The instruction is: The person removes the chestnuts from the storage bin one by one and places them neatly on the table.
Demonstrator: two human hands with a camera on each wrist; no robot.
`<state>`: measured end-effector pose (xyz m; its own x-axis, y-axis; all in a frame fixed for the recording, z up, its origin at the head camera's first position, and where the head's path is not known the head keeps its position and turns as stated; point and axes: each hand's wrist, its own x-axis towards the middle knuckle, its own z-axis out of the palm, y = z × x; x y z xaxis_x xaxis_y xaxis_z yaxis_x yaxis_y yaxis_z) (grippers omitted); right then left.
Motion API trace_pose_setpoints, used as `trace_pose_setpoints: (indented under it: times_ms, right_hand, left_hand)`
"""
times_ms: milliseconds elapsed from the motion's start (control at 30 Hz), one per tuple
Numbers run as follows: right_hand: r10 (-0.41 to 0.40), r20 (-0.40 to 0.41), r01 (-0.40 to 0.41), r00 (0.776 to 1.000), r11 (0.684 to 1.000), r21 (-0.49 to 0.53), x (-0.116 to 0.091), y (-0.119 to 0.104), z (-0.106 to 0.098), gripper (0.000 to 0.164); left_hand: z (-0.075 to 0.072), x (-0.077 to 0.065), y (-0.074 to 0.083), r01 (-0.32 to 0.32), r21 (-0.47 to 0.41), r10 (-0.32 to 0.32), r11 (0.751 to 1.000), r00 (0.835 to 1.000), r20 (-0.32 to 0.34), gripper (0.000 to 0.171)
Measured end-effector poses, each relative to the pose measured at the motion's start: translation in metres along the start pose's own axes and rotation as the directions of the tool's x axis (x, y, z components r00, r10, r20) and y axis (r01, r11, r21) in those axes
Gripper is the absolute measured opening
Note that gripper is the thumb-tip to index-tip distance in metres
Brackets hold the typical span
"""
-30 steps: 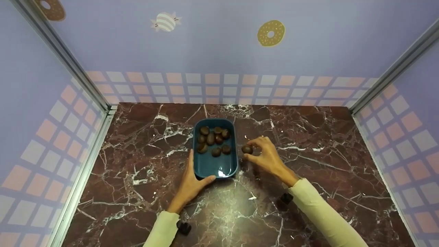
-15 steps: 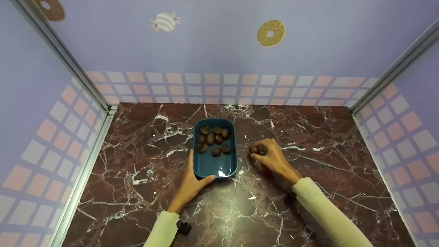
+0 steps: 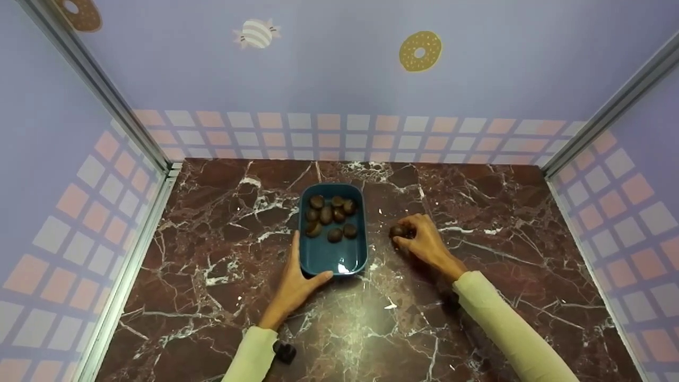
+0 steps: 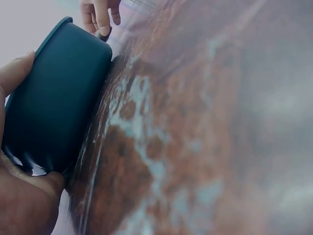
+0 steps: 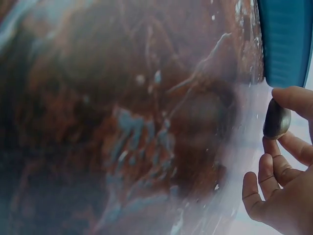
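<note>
A deep teal rectangular dish (image 3: 332, 257) stands on the marbled tabletop, with several brown chestnuts (image 3: 325, 215) toward its far end. My left hand (image 3: 295, 286) holds the dish at its near left corner, fingers along the left side and thumb at the near rim. In the left wrist view, the dish's outer wall (image 4: 58, 93) lies between thumb and fingers. Right of the dish, my right hand (image 3: 427, 245) pinches one chestnut (image 3: 399, 232) low over the tabletop. The right wrist view shows this chestnut (image 5: 277, 120) between thumb and fingertips, the other fingers loosely bent.
The dark red marbled tabletop (image 3: 223, 313) is bounded by a lilac back wall (image 3: 339, 79) and side walls. Metal rails (image 3: 124, 265) run along the left edge. A small black device (image 3: 285, 352) sits at the left wrist.
My right hand has moved a little to the right, away from the dish, with the chestnut in its fingers. The left hand, the dish and the chestnuts in it have stayed put.
</note>
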<state>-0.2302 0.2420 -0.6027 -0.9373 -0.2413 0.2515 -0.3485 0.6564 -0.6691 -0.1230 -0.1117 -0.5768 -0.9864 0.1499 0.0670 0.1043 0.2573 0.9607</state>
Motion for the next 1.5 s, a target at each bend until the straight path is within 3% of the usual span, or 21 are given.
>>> trace_pose_setpoints:
  times_ms: [267, 533, 767, 833, 1067, 1267, 1500]
  right_hand:
    - [0.026, 0.020, -0.026, 0.999, 1.000, -0.001, 0.001, 0.004, 0.002, 0.037]
    - [-0.017, 0.002, 0.017, 1.000, 0.999, -0.042, 0.000, 0.008, 0.004, 0.034]
    - [-0.006, 0.027, 0.006, 1.000, 0.999, -0.034, 0.002, 0.004, 0.000, 0.034]
    - [-0.012, 0.034, 0.013, 0.999, 1.000, -0.028, 0.004, 0.000, -0.003, 0.033]
    - [-0.082, 0.047, 0.083, 0.996, 0.996, -0.037, 0.011, -0.022, -0.013, 0.039]
    - [-0.175, 0.034, 0.177, 0.984, 0.983, -0.056, 0.013, -0.045, -0.019, 0.036]
    - [-0.265, 0.108, 0.273, 0.958, 0.959, -0.072, 0.016, -0.069, -0.016, 0.037]
  left_hand:
    - [0.001, 0.000, 0.002, -0.007, -0.009, 0.007, 1.000, 1.000, -0.025, 0.115]
    - [0.000, -0.001, 0.003, -0.005, -0.003, 0.005, 1.000, 1.000, -0.003, 0.115]
    - [0.000, 0.000, 0.002, -0.005, 0.002, 0.005, 1.000, 1.000, 0.005, 0.115]
    - [0.000, 0.000, 0.001, 0.001, -0.001, -0.001, 1.000, 1.000, 0.005, 0.116]
    - [0.004, 0.012, -0.043, -0.023, 0.067, 0.026, 0.997, 0.999, -0.045, 0.125]
    - [0.001, 0.016, -0.039, -0.019, 0.060, 0.022, 0.998, 0.999, -0.048, 0.127]
    - [0.002, 0.018, -0.037, -0.014, 0.100, 0.015, 0.995, 1.000, -0.009, 0.133]
